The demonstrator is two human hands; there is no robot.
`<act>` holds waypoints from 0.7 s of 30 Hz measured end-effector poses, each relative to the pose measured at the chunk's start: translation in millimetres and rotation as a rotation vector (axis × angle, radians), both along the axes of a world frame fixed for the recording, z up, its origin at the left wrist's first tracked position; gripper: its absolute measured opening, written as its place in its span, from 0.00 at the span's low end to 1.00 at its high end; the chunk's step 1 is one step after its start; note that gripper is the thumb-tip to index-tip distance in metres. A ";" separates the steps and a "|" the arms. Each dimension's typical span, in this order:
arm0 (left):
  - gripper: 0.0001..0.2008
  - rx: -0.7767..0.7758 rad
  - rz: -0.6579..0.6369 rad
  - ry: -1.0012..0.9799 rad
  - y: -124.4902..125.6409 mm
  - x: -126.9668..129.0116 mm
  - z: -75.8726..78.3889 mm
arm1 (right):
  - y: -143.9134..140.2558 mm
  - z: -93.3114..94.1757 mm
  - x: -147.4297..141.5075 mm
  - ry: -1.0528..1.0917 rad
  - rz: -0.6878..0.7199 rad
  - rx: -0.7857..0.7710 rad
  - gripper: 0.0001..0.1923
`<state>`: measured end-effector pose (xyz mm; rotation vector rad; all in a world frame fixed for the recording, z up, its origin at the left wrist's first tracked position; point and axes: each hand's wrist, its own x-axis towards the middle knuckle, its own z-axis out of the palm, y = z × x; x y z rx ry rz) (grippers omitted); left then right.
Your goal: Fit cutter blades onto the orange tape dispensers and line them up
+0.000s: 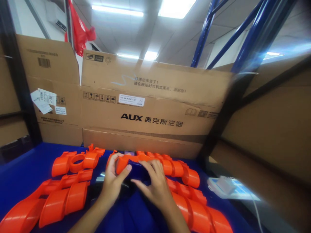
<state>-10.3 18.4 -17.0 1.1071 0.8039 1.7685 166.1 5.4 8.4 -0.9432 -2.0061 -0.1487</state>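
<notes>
Item: one curved orange moulded-plastic shell (126, 162), held at mid-bench on the blue work surface (21, 174), pressed against a small dark blue block-shaped part (137, 171).

Left hand (112, 181): my fingers were wrapped over the shell's near end, thumb laid across its front, gripping it.

Right hand (155, 184): my fingers were spread narrow over the dark block, closed on it from above.

Step, as I judged it: seating the dark part into the shell. The next move would call for steady pressure and square alignment.

Stock: further orange plastic shells to the left (70, 194) and to the right (191, 200). Behind: brown printed cardboard cartons (150, 106). Right: a white flat device with cable (225, 186).
</notes>
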 end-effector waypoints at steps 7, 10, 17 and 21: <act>0.23 0.012 0.010 0.015 1.8 -2.0 -1.9 | -0.6 0.0 -1.4 0.014 0.002 0.011 0.28; 0.24 0.006 0.006 0.031 5.5 -2.6 -3.7 | -0.6 -0.6 -1.7 0.012 0.004 0.011 0.28; 0.31 0.046 -0.115 -0.039 2.7 0.5 -2.3 | -2.6 2.6 -3.8 0.147 0.006 -0.035 0.31; 0.31 0.139 -0.293 0.010 -1.5 1.8 -5.0 | 1.6 -3.4 -1.0 0.486 0.001 -0.124 0.29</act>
